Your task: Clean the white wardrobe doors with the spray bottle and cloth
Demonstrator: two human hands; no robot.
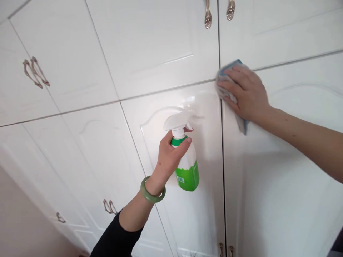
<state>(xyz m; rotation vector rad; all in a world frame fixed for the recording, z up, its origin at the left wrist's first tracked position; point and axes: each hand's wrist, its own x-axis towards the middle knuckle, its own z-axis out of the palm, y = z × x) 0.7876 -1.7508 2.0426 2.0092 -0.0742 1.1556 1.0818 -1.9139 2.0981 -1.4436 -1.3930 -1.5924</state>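
The right hand [245, 94] presses a folded grey cloth with a blue edge [227, 89] flat against the white cabinet doors [171, 60], its fingers together over the cloth, right where the vertical and horizontal seams [220, 79] cross. The left hand [171, 157] is closed around the neck of a green-and-white spray bottle [187, 167], which stands upright in front of a lower door, close to its raised panel; whether it touches the door cannot be told. A pale green bangle [152, 190] circles the left wrist, and a black sleeve [115, 235] covers the forearm behind it.

Smooth door surface lies open to the right of the right forearm and between the two hands. The vertical seam runs between the bottle and the cloth's lower end. Metal handles [36, 71] sit well left, others [208, 14] at the far edge, and a beige wall [24, 214] closes off the near left corner.
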